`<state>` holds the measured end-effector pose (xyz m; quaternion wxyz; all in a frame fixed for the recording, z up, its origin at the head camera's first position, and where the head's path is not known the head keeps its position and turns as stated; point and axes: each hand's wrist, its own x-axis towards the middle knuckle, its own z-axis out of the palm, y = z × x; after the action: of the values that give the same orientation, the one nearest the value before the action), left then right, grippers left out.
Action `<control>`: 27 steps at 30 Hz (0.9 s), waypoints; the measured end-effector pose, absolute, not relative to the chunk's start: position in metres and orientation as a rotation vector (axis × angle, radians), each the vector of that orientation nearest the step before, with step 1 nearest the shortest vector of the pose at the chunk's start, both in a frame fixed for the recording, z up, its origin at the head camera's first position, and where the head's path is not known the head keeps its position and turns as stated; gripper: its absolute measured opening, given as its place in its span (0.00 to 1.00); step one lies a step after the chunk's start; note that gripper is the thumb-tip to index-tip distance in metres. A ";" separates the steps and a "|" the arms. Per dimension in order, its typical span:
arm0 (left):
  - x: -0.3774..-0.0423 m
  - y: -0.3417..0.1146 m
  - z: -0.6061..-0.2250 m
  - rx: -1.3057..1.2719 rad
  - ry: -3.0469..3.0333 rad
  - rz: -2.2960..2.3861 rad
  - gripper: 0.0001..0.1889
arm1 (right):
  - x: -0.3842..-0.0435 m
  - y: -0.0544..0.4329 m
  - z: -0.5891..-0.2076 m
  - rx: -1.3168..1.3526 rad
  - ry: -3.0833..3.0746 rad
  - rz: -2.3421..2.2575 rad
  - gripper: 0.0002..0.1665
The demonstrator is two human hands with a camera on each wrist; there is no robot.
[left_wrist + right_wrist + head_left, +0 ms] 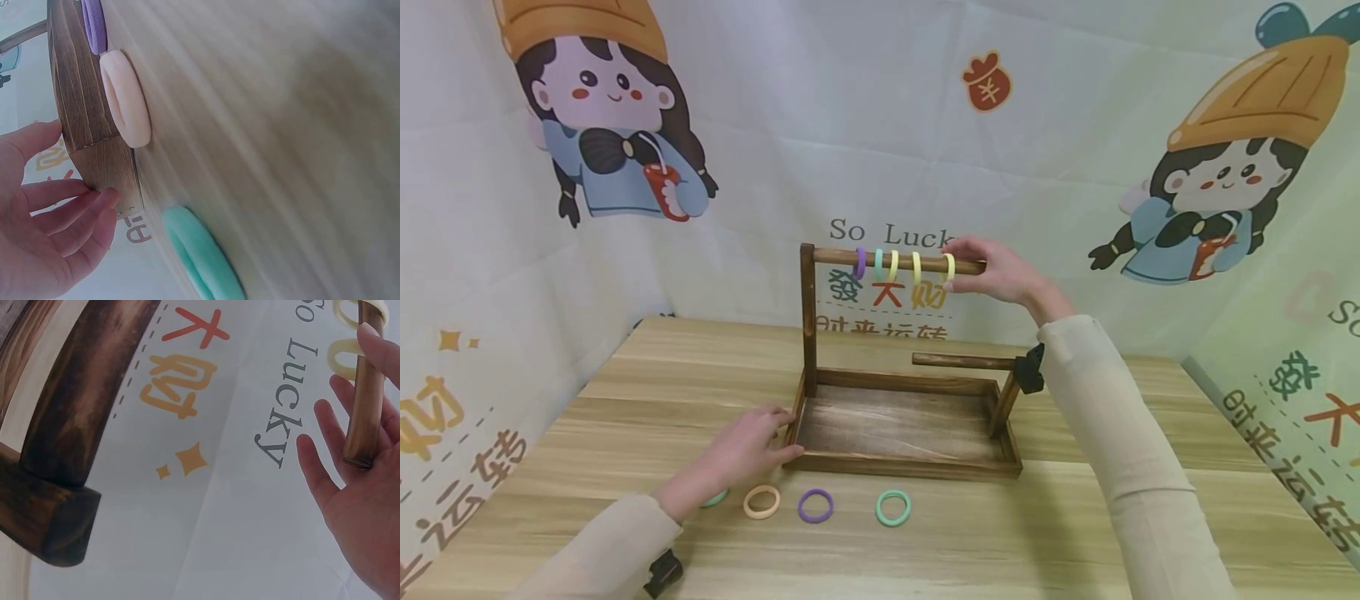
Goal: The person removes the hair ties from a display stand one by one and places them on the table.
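Four loose rings lie nearest the viewer in a row on the table (pixel 1075 533), along the near edge of the wooden stand (pixel 902 462): a teal ring (pixel 715 498) partly hidden under the left wrist, a peach ring (pixel 762 502), a purple ring (pixel 816 506) and a green ring (pixel 892 507). Left hand (pixel 747 446), fingers relaxed and gripping nothing, rests its fingertips (pixel 103 199) against the stand's near-left corner; the peach ring is just right of and nearer than this hand, the closest loose ring to it. Top rail (pixel 895 260) runs left to right, fixed to the left post (pixel 808 321) and free at its right end. Five rings hang on it; the rightmost, a pale yellow ring (pixel 950 267), sits just left of the free end. Right hand (pixel 996 271) is at that free end with its fingers (pixel 325 434) extended beside the rail tip, the thumb on top in the head view; it appears to touch the yellow ring rather than grip it. Any ring must travel along the rail's long axis, leftward from the right hand. A lower, shorter rail (pixel 962 360) points left from the right post.
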<state>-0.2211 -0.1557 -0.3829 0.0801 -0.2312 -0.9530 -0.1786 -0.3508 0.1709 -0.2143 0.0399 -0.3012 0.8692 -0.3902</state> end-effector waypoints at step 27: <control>-0.221 -0.156 -0.382 -0.691 -2.839 -0.547 0.26 | -0.351 0.190 -0.222 -0.839 2.773 -1.279 0.27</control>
<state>-0.2205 -0.1561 -0.3816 0.0845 -0.2317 -0.9516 -0.1834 -0.3515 0.1903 -0.2220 -0.0127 -0.2650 0.8756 -0.4037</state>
